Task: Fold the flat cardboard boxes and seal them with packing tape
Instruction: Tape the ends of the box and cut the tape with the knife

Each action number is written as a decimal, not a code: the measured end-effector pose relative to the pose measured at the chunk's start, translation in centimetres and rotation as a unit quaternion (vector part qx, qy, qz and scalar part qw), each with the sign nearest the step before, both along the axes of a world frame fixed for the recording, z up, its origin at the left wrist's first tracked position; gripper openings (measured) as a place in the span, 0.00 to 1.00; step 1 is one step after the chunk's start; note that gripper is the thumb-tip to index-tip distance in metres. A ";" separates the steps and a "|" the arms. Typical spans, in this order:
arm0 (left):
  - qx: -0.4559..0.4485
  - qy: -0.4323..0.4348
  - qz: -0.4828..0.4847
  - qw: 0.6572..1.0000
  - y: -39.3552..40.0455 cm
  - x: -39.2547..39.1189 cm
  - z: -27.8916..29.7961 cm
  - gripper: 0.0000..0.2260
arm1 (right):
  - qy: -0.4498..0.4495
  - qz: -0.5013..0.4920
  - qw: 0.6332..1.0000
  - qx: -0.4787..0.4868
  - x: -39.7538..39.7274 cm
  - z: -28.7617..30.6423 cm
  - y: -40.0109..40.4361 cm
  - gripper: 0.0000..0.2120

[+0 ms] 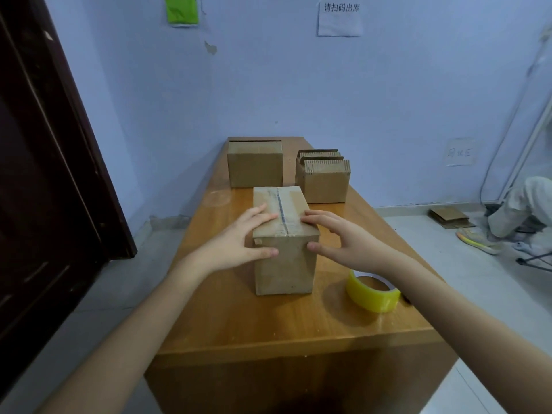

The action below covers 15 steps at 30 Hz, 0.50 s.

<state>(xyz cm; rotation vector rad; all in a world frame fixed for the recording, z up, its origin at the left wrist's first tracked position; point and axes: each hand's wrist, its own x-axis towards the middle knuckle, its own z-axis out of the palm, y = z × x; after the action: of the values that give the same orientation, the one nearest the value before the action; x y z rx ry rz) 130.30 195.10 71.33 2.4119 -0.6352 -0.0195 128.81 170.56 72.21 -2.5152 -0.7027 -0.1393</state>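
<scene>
A folded cardboard box [283,264] stands in the middle of the wooden table [239,324], its top flaps closed with clear tape along the seam. My left hand [239,243] lies against its left top corner, fingers straight on the top face and thumb on the front face. My right hand [343,237] touches the right top corner the same way, fingertips on the top edge and thumb on the front. A roll of yellowish packing tape [372,294] lies on the table under my right forearm.
A second folded box [254,165] stands at the table's far end. Beside it on the right is a bundle of flat cardboard boxes [324,177] set on edge. A dark door [44,144] is at the left. Cardboard scraps [451,218] and shoes lie on the floor at the right.
</scene>
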 end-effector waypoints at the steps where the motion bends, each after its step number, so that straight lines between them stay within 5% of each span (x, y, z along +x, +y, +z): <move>1: 0.010 -0.008 0.011 1.000 -0.1 -0.1 0.1 0.38 | -0.003 -0.011 1.000 -0.010 -0.3 0.0 -0.3 0.26; 8: 0.005 -0.189 -0.003 0.982 -4.4 -6.4 0.8 0.24 | 0.048 -0.142 0.986 -0.076 -2.5 -2.2 -5.7 0.38; 11: 0.094 -0.226 -0.065 0.967 -8.7 -7.9 -1.1 0.25 | 0.095 -0.136 0.981 -0.096 -3.5 -3.5 -7.8 0.46; 15: 0.301 -0.225 -0.025 0.927 -14.7 -5.8 -3.5 0.29 | 0.047 -0.131 0.976 -0.165 -3.9 -5.2 -8.6 0.50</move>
<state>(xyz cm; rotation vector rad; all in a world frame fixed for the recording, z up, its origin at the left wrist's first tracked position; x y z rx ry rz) 124.47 180.44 67.80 3.0238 -1.0149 0.3816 124.89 161.96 66.96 -2.9042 -0.3774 0.0057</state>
